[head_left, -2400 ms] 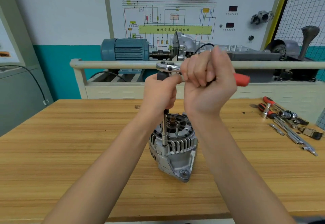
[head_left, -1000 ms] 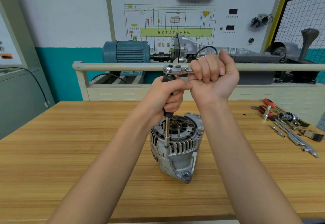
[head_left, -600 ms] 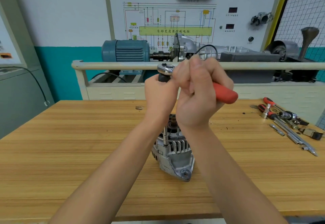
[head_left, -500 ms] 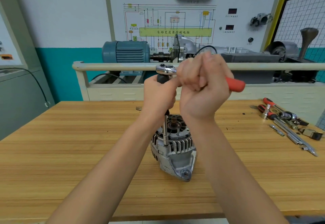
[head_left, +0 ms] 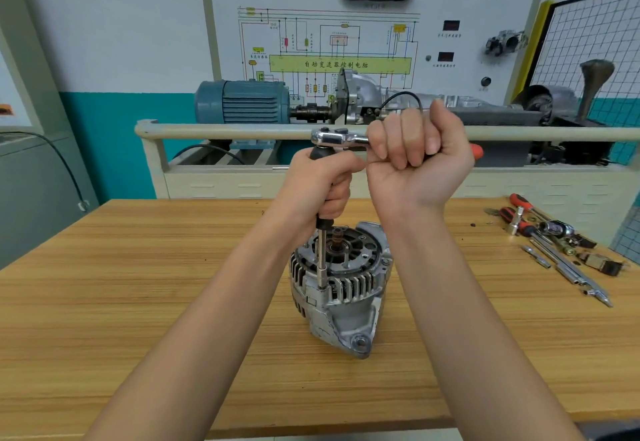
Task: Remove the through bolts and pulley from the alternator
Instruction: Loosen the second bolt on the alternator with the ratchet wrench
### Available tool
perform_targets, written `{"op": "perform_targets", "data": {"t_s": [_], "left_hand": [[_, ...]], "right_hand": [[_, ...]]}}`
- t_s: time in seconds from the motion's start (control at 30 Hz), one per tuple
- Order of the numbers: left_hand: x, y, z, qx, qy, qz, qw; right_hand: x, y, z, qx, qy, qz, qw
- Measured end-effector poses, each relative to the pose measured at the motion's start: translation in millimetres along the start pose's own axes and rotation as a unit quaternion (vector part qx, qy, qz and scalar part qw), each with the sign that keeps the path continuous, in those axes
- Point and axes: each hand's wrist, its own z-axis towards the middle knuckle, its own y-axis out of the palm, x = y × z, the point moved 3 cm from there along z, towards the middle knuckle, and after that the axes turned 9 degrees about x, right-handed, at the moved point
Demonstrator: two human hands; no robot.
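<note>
The left hand [head_left: 320, 184] is gripping the black upright handle [head_left: 319, 153] of a long driver, fingers curled tight around it, as it was half a second ago. The driver's thin steel shaft [head_left: 322, 260] is running straight down to the near left rim of the alternator [head_left: 341, 288], which is standing on end on the wooden counter [head_left: 138, 284], near its middle, with its finned face turned upward. Compared with half a second ago, the alternator is showing more of its top face and is sitting turned slightly to the right. The right hand [head_left: 420, 160] is closing in a fist around the ratchet [head_left: 341, 138], whose chrome head is sitting on top of the black handle. The ratchet's red grip end [head_left: 476, 151] is now peeking out only a little behind the fist, the handle having swung back. At the far right of the counter, loose tools [head_left: 554, 243] are lying well apart from the alternator.
</note>
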Motion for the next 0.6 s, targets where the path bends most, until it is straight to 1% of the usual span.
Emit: {"op": "perform_targets", "data": {"t_s": [0.07,0.1,0.17,0.2,0.23,0.27,0.3,0.37,0.4,0.47,0.53,0.6], "left_hand": [[0.1,1.4,0.7,0.065,0.010,-0.002,0.998],[0.0,2.2,0.9,0.098,0.019,0.005,0.995],[-0.3,3.1,0.7,0.158,0.051,0.046,0.985],[-0.2,3.3,0.3,0.178,0.067,0.066,0.980],[-0.9,2.9,0.0,0.188,0.079,0.073,0.976],[-1.8,1.7,-0.2,0.191,0.083,0.064,0.976],[-2.4,0.2,-0.8,0.186,0.078,0.043,0.978],[-3.2,-3.7,-1.0,0.157,0.063,0.000,0.986],[-3.2,-5.5,-1.3,0.135,0.059,-0.012,0.989],[-2.3,-8.1,-1.5,0.076,0.055,-0.022,0.995],[-1.8,-7.7,-1.1,-0.004,0.038,-0.024,0.999],[-2.5,-4.9,-0.8,-0.071,0.017,-0.019,0.997]], "right_hand": [[4.4,9.6,-12.1,-0.050,-0.085,-0.079,0.992],[7.6,13.9,-18.7,-0.068,-0.144,-0.126,0.979],[14.6,20.4,-31.9,-0.087,-0.253,-0.217,0.939],[18.2,23.0,-36.6,-0.093,-0.283,-0.245,0.922],[20.0,24.6,-38.4,-0.098,-0.294,-0.257,0.915],[20.1,24.3,-37.5,-0.101,-0.287,-0.251,0.919],[18.8,23.8,-34.0,-0.105,-0.263,-0.228,0.932],[14.4,22.7,-23.3,-0.114,-0.176,-0.161,0.964],[11.5,20.6,-17.0,-0.107,-0.126,-0.129,0.978],[6.6,13.2,-4.1,-0.058,-0.024,-0.056,0.996],[4.3,4.2,6.6,-0.003,0.063,0.030,0.998],[3.6,-2.1,13.9,0.028,0.111,0.099,0.989]]}}
